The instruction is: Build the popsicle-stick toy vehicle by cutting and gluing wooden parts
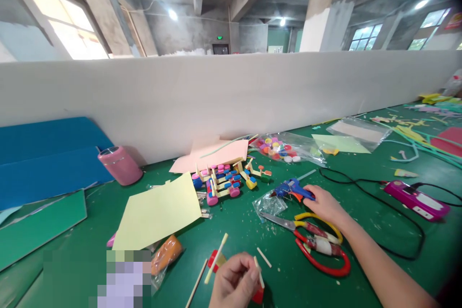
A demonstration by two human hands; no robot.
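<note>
My left hand (234,281), at the bottom middle, pinches a short pale wooden stick (259,272) between thumb and fingers. A red piece (258,295) shows just below the stick; whether they are joined I cannot tell. Another pale stick (216,257) lies beside this hand across a red block (213,261). Further right, my right hand (322,202) has its fingers around the handle of a blue glue gun (290,188), its nozzle over a piece of clear plastic (269,204). Large scissors (321,243) with red and yellow handles lie below my right forearm's near side.
Several small toy-like wooden assemblies (224,185) stand mid-table behind a yellow sheet (159,211). A pink container (121,166) leans near the white barrier (216,91). A bag of coloured pieces (285,149) lies behind the glue gun. A purple power strip (415,199) with black cable lies right.
</note>
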